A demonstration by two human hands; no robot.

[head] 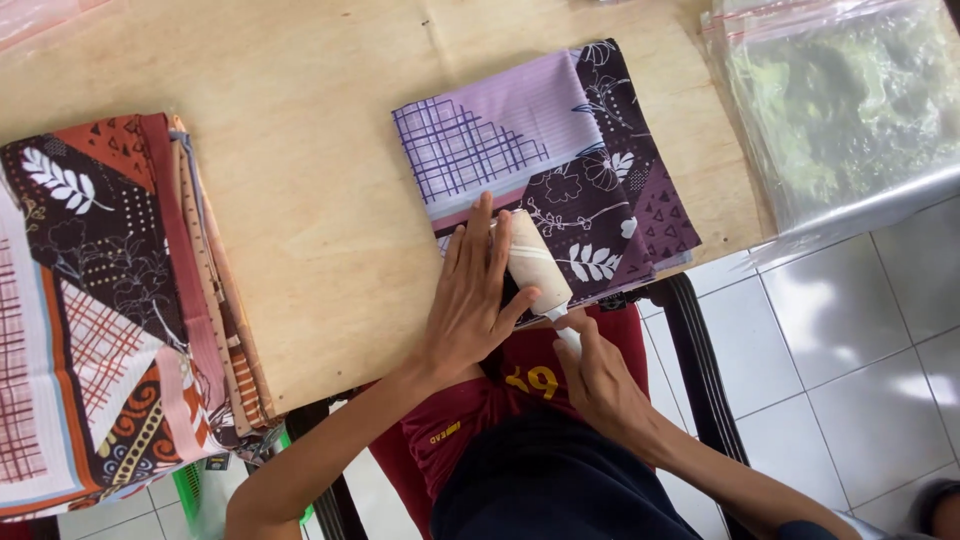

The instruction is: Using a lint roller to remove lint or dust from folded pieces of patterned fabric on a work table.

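A wooden table (pixel 320 210) fills most of the view. On its left lies a stack of folded patterned cloths (pixel 100 300) in brown, orange and white. At far right sit clear plastic bags (pixel 850 110), the contents green and blurred. Near the middle of the near edge lies a folded purple cloth (pixel 545 165) with grid and leaf prints. The left hand (pixel 472 300) lies flat on its near left corner, fingers spread slightly, thumb against a pale lint roller (pixel 533 262) resting on the cloth. The right hand (pixel 598 378), just off the table edge, seems to pinch the roller's white handle (pixel 566 332) with fingers closed.
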